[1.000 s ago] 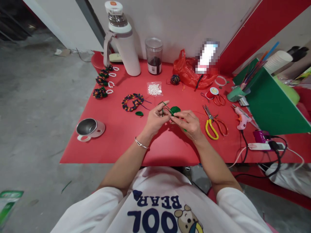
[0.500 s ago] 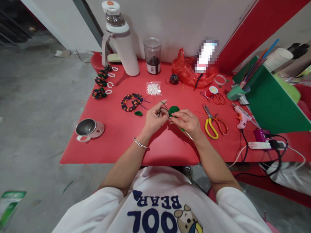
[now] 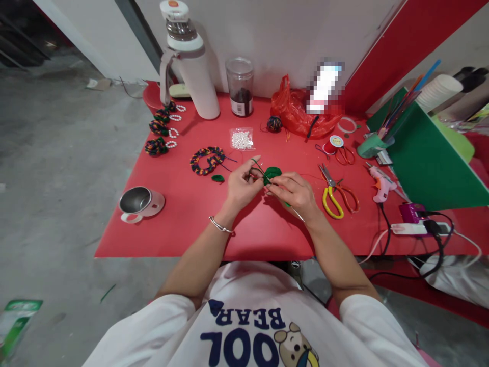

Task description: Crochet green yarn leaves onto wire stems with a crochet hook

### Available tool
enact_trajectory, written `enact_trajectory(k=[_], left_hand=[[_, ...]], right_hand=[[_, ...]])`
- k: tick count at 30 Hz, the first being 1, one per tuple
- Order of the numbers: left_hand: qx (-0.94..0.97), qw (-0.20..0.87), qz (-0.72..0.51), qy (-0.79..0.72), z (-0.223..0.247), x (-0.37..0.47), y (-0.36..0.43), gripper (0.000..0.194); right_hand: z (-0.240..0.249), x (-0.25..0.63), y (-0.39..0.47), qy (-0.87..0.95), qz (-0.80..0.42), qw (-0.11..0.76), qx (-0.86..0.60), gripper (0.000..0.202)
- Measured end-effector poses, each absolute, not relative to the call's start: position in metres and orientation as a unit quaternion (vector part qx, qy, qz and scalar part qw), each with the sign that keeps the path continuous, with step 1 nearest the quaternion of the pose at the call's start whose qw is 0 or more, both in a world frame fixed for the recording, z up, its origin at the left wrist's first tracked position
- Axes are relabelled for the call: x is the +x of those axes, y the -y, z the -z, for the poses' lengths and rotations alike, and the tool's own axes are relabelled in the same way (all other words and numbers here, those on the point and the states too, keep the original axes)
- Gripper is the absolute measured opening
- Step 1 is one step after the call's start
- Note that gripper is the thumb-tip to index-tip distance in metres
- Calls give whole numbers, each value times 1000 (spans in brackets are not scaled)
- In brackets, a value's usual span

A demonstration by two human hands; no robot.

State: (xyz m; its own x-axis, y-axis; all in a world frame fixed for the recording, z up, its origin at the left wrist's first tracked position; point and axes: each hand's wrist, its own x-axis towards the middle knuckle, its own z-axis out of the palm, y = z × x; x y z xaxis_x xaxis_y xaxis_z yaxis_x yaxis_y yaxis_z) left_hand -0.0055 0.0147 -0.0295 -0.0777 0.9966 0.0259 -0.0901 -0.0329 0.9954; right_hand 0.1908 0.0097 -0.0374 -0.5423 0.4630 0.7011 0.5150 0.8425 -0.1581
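Close together over the middle of the red table, my two hands work on a piece of dark green crochet (image 3: 266,178). My left hand (image 3: 244,184) pinches its left side, with green yarn (image 3: 256,162) looped up over the raised index finger. In my right hand (image 3: 295,191) is a thin crochet hook (image 3: 297,212), its shaft sticking out below the palm; its tip is hidden at the stitches. A bundle of green yarn (image 3: 273,171) shows just behind the fingers. Left of my hands lie a small green leaf-shaped piece (image 3: 218,179) and a multicoloured crocheted strip (image 3: 207,161).
Scissors with yellow and orange handles (image 3: 331,191) and a pink glue gun (image 3: 382,184) lie at right. A metal-lined mug (image 3: 140,204) stands near the left edge. Behind are a bag of white beads (image 3: 242,138), a jar (image 3: 240,87), a tall flask (image 3: 196,71) and a red plastic bag (image 3: 294,114).
My fingers have shifted slightly around the green crochet, and the left fingers have curled a little. The yarn stays over the left index finger; the other things lie as before.
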Motion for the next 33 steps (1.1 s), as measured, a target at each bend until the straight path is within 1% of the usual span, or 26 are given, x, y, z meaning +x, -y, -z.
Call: enact_trajectory(k=[4,8,16,20,25,30,33], left_hand=[[476,477,-543,-501,29,-6,-14,66],[487,469,-531,-511,29,-7,-14,68],[480,497,-534,-487,30,-10,-14,69],[473,511,-537,-477,28,-10,-14,69],[438,571,-542,-434,22,-12,-14,65],[367,673,-497,-406,15,-18,-13,65],[339,706,-484,-390,14,-20,-14,64]], right_hand=[[36,191,-8,873,-4,395,-285,17],[34,191,-7,862,-22,426,-274,17],[22,185,-4,808,-126,500,-285,13],[19,185,-3,788,-154,511,-307,9],[17,187,-4,796,-154,499,-305,10],[14,187,-5,809,-167,498,-262,7],[14,188,-6,806,-185,501,-254,7]])
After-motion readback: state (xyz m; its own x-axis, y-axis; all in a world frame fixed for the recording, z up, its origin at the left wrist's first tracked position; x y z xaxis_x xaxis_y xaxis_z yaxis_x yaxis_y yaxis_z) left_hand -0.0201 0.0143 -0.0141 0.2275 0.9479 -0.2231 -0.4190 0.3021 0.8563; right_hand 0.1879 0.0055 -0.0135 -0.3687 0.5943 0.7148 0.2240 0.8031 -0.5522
